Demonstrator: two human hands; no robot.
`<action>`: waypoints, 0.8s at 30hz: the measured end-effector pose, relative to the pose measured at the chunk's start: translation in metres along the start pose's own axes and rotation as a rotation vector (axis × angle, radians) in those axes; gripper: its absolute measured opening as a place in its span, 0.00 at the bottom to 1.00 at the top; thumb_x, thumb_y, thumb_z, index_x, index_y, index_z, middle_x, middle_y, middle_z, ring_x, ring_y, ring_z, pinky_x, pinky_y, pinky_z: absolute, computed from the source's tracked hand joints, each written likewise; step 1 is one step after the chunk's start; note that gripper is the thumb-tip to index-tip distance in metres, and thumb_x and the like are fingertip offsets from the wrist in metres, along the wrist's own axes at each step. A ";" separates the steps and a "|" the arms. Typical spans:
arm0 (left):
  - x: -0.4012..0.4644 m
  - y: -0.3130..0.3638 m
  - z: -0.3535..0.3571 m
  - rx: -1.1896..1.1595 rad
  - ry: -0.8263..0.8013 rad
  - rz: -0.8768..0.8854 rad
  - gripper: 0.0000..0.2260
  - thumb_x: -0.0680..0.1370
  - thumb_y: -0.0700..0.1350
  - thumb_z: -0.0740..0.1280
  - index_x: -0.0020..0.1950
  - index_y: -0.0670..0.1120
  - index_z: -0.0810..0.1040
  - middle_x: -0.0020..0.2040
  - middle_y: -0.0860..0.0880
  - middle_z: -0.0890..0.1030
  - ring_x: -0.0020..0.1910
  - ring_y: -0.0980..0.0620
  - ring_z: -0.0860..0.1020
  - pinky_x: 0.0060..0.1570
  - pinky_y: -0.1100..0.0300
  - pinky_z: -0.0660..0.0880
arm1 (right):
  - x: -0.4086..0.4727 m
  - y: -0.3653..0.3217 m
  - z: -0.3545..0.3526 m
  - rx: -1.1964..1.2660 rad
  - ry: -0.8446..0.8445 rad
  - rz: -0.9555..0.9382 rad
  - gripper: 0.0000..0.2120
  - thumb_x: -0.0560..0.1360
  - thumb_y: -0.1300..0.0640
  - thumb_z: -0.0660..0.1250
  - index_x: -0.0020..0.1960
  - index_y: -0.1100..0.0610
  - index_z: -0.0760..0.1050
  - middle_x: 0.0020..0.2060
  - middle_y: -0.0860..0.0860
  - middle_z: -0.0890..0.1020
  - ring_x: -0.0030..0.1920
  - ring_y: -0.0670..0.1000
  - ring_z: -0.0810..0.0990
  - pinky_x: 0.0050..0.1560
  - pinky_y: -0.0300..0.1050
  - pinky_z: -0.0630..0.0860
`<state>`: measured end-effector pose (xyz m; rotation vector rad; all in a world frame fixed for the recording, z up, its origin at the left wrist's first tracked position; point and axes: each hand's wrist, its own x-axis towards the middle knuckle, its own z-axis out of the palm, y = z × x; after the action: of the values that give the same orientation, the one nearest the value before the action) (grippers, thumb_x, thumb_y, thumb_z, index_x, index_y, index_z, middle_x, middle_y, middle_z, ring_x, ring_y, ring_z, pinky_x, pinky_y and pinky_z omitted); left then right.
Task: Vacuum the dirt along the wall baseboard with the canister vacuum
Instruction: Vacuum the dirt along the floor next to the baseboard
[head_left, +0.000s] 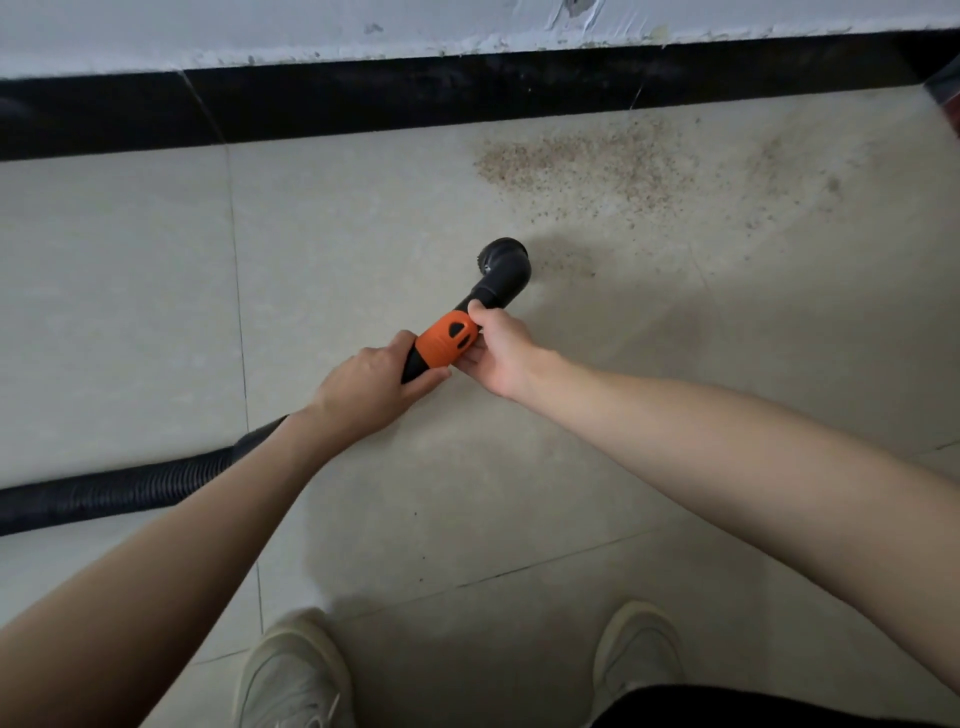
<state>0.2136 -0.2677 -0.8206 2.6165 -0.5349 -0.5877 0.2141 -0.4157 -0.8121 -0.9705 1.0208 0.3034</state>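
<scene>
Vacuum nozzle (503, 270) at frame middle, just below dirt (582, 161) near black baseboard (415, 98). Left hand (371, 387) wraps black handle; right hand (498, 353) pinches orange collar (445, 338). Looks hard, light; hose (119, 488) bendy. Hold by handle.

Head view, steeply down, floor (363, 218) near

both hands (375, 382) (500, 349) curled, arms outstretched.

Orange-and-black nozzle (470, 317), black ribbed hose (119, 491), black baseboard (415, 98), tan dirt (587, 161)
</scene>
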 end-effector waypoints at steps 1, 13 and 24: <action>0.004 0.002 -0.001 -0.004 0.005 0.006 0.21 0.77 0.61 0.62 0.55 0.44 0.69 0.39 0.44 0.76 0.36 0.43 0.75 0.33 0.56 0.66 | 0.001 -0.003 0.000 0.012 0.005 -0.008 0.17 0.81 0.57 0.62 0.67 0.64 0.69 0.56 0.61 0.79 0.60 0.60 0.79 0.51 0.52 0.76; 0.007 0.043 0.035 0.001 -0.096 0.195 0.20 0.77 0.62 0.60 0.56 0.46 0.71 0.37 0.49 0.74 0.36 0.46 0.73 0.34 0.56 0.67 | -0.009 0.001 -0.086 0.177 0.009 0.064 0.10 0.82 0.56 0.60 0.58 0.63 0.71 0.45 0.59 0.79 0.44 0.55 0.79 0.41 0.49 0.75; 0.037 0.077 0.037 -0.017 -0.115 0.173 0.21 0.77 0.63 0.59 0.56 0.46 0.70 0.36 0.49 0.73 0.36 0.46 0.74 0.32 0.56 0.67 | 0.001 -0.025 -0.100 0.232 0.074 0.009 0.15 0.82 0.54 0.61 0.63 0.63 0.71 0.44 0.57 0.79 0.43 0.54 0.79 0.42 0.47 0.75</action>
<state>0.2057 -0.3603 -0.8273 2.4989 -0.7791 -0.6850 0.1727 -0.5098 -0.8163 -0.7723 1.1021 0.1532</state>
